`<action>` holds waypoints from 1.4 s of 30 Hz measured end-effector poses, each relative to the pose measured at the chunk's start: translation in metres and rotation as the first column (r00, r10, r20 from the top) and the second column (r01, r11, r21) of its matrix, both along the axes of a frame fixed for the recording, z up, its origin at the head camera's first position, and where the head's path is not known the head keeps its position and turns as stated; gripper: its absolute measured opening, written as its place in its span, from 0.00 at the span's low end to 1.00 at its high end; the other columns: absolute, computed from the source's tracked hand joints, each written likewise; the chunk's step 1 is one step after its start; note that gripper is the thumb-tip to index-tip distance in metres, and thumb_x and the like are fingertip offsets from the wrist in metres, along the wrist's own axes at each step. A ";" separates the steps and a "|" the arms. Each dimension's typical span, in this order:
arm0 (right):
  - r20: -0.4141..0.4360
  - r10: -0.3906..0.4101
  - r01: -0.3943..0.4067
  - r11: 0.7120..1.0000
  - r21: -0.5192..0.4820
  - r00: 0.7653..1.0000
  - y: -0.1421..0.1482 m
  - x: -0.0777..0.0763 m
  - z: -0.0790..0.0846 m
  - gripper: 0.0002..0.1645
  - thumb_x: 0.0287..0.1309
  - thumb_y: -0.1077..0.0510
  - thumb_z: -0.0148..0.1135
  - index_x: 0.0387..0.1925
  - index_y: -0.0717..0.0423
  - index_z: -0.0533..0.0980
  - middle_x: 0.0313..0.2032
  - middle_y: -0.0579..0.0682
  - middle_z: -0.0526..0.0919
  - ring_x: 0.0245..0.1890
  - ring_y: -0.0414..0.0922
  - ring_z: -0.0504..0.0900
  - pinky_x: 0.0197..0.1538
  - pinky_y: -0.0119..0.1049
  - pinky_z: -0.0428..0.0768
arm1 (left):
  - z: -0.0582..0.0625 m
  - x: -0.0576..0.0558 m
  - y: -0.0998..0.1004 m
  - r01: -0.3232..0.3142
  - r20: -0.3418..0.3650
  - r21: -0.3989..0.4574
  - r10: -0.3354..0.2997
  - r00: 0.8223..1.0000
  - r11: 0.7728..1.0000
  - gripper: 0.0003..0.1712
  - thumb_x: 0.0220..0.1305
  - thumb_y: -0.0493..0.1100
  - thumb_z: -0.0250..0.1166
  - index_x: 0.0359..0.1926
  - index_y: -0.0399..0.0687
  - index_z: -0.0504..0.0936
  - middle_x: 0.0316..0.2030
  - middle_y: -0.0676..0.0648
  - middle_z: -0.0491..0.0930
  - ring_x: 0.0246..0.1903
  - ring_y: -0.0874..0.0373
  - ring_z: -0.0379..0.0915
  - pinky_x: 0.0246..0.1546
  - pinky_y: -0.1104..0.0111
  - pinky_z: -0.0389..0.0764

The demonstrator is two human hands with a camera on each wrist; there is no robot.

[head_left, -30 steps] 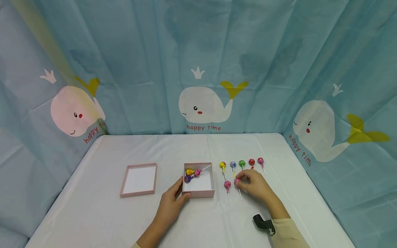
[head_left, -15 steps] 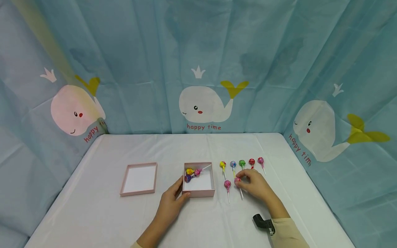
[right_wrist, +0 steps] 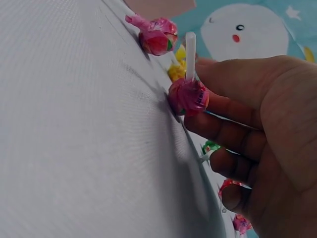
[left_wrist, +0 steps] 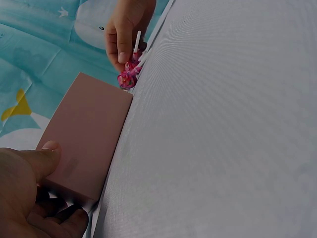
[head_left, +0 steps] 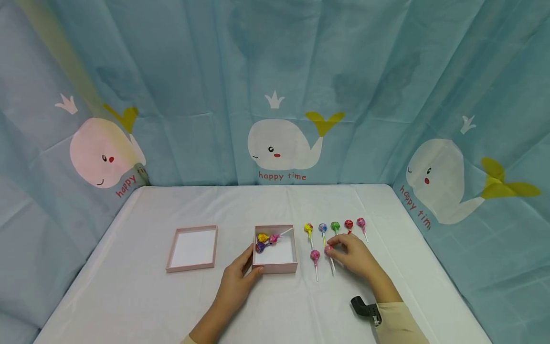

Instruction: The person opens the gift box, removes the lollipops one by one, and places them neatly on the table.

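In the head view my left hand (head_left: 234, 282) holds the near left corner of an open pink box (head_left: 275, 270), thumb on its front wall and fingers along its left side. Inside lie a yellow lollipop (head_left: 262, 237), a purple lollipop (head_left: 259, 248) and a pink lollipop (head_left: 274, 239). To the right, my right hand (head_left: 356, 255) pinches another pink lollipop (right_wrist: 188, 96) by its wrapped head between thumb and fingers, its white stick pointing toward me. Just left of that hand, a similar pink lollipop (head_left: 315, 256) lies on the white cloth.
A row of lollipops lies behind my right hand: yellow (head_left: 308, 229), blue (head_left: 323, 228), green (head_left: 335, 226), red (head_left: 349, 224) and pink (head_left: 361, 222). The box's shallow lid (head_left: 190, 269) lies at the left. Whale-print curtains (head_left: 193, 143) enclose the table.
The stick of the pinched lollipop swings slightly right, then back left. My left hand and the box stay in place.
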State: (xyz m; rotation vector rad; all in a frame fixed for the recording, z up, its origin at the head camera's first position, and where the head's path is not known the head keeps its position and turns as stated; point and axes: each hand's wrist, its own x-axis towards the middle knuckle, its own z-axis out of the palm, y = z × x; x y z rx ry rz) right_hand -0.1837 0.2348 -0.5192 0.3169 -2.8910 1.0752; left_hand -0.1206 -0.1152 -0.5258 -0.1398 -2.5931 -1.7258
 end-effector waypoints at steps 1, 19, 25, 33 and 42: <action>-0.009 0.003 -0.003 1.000 0.004 1.000 0.000 0.000 0.000 0.12 0.53 0.45 0.71 0.40 0.40 0.82 0.41 0.37 0.82 0.48 0.42 0.76 0.56 0.47 0.79 | 0.000 0.000 0.000 0.000 0.000 -0.003 0.000 1.000 1.000 0.42 0.59 0.52 0.68 0.72 0.56 0.62 0.70 0.57 0.61 0.68 0.62 0.59 0.63 0.71 0.70; -0.004 0.016 -0.016 1.000 0.002 1.000 0.000 0.000 -0.001 0.08 0.53 0.48 0.71 0.36 0.35 0.81 0.40 0.36 0.81 0.46 0.40 0.75 0.56 0.46 0.77 | 0.001 0.000 0.000 -0.003 -0.008 -0.022 0.003 1.000 1.000 0.42 0.58 0.53 0.68 0.72 0.57 0.62 0.70 0.57 0.62 0.68 0.61 0.59 0.62 0.71 0.71; 0.007 0.040 -0.040 0.999 0.008 0.999 0.002 -0.001 -0.003 0.09 0.54 0.48 0.70 0.39 0.35 0.81 0.43 0.36 0.81 0.49 0.40 0.75 0.58 0.46 0.77 | 0.001 0.000 0.000 -0.010 -0.028 -0.026 0.009 1.000 1.000 0.42 0.58 0.52 0.69 0.71 0.57 0.62 0.70 0.55 0.62 0.68 0.58 0.60 0.62 0.70 0.71; 0.016 0.047 -0.047 0.999 0.001 0.999 0.003 -0.001 -0.002 0.11 0.54 0.50 0.70 0.41 0.37 0.81 0.44 0.36 0.81 0.52 0.41 0.76 0.60 0.48 0.76 | 0.001 0.000 0.001 -0.009 -0.004 -0.028 0.009 1.000 1.000 0.41 0.59 0.52 0.68 0.71 0.58 0.62 0.69 0.58 0.62 0.68 0.61 0.59 0.62 0.70 0.71; 0.023 0.048 -0.048 0.999 -0.002 0.999 0.001 -0.001 -0.002 0.12 0.53 0.49 0.72 0.41 0.35 0.82 0.46 0.37 0.81 0.52 0.42 0.76 0.60 0.48 0.77 | -0.001 0.000 0.000 -0.005 -0.005 -0.014 0.005 1.000 1.000 0.41 0.59 0.50 0.69 0.71 0.57 0.62 0.70 0.57 0.62 0.68 0.61 0.59 0.62 0.71 0.71</action>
